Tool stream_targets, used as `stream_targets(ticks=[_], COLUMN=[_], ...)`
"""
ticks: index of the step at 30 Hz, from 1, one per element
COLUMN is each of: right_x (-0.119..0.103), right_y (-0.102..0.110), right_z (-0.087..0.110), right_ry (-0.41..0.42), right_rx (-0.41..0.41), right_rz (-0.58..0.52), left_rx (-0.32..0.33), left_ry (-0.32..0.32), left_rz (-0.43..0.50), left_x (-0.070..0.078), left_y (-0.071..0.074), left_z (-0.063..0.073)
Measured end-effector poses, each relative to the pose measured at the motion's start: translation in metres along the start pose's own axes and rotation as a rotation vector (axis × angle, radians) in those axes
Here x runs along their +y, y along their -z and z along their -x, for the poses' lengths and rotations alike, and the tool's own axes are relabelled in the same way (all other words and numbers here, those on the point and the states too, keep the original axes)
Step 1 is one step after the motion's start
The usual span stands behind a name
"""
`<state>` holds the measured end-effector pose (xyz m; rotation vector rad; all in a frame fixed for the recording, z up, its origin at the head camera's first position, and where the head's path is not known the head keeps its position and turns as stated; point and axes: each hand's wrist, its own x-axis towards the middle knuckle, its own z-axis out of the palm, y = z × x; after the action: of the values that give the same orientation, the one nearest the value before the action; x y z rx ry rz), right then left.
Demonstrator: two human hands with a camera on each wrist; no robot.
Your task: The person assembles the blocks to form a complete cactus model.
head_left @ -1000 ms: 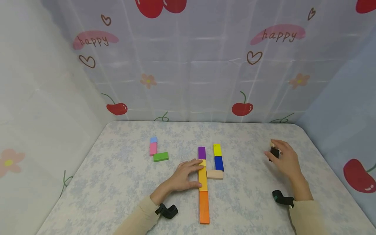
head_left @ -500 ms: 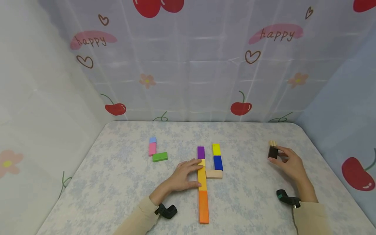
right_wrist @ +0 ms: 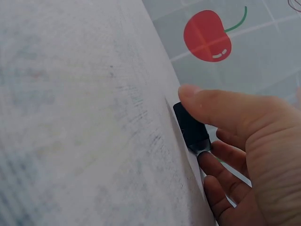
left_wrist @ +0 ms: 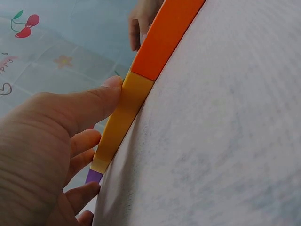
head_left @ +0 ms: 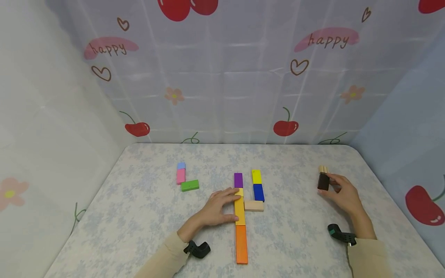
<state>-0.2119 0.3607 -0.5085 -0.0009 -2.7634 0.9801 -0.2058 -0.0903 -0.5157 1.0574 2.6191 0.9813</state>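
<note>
In the head view my left hand [head_left: 217,210] rests at a yellow block [head_left: 240,212], its thumb near one end and its fingers near a smaller yellow block [head_left: 240,192]. An orange block [head_left: 241,244] and a purple block [head_left: 238,180] extend this row on either end. My right hand [head_left: 344,195], at the far right of the table, holds a black block [head_left: 323,181] between thumb and fingers. The right wrist view shows the thumb lying along the black block [right_wrist: 190,125]. Just behind it is a pale, ridged wooden piece [head_left: 323,169], partly hidden.
Beside the row lie a plain wooden block [head_left: 254,205], a blue block [head_left: 258,192] and a bright yellow block [head_left: 256,176]. Farther left are green [head_left: 190,185], pink [head_left: 181,176] and light blue [head_left: 181,165] blocks. A printed curtain [head_left: 222,77] stands behind the table [head_left: 139,200].
My right hand has shifted right and slightly toward me, uncovering more of the black block and the pale piece, then stayed nearly still. The left hand and the row have not moved.
</note>
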Motion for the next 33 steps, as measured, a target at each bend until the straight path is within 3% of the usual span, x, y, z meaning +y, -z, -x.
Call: stream_targets(ticks=[9,33], right_x=[-0.0002,0.0004], right_y=[-0.0002,-0.001], right_z=[0.0002,0.0018], right_ry=[0.03,-0.006], right_rx=[0.008,-0.015], right_rz=[-0.015,0.019], left_rx=[0.001,-0.002], left_ry=[0.007,-0.003], left_rz=[-0.001,-0.006], left_x=[0.0018,0.0023], left_y=[0.001,0.0019], left_z=[0.0008,0.0011])
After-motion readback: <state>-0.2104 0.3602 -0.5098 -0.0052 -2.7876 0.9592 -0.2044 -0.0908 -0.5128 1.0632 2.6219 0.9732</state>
